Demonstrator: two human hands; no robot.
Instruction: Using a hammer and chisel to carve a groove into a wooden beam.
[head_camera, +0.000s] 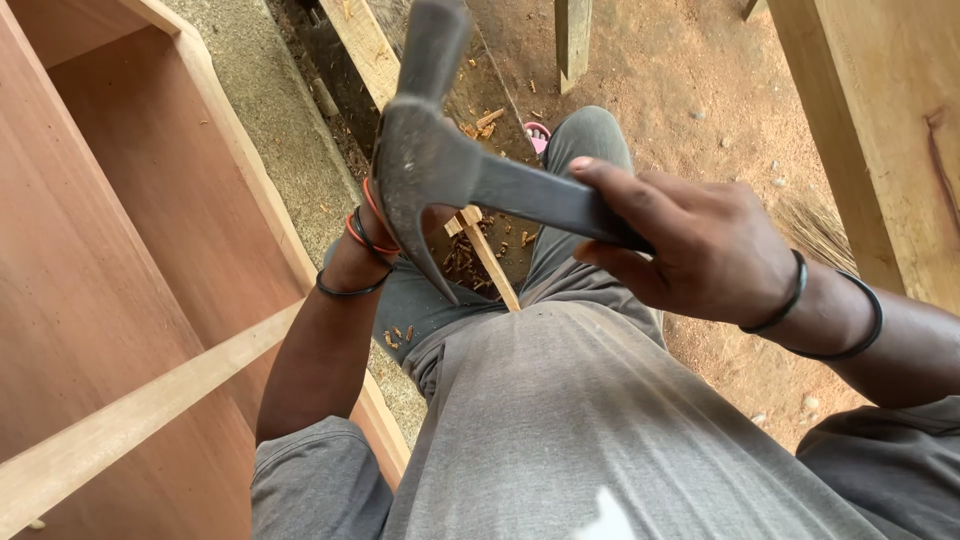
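My right hand was wrapped tight around the dark handle of a steel claw hammer, which was raised in front of me, its claw curving down over my lap. My left hand sat almost wholly behind the hammer head, so I could not tell whether it was open or gripping anything; only its wrist showed, ringed with red and black bands. A thin wooden strip stood just beyond that hand, slanting down toward my knee. To my left was a reddish plywood cabinet with a pale rail across it. Wood chips littered the dirt floor.
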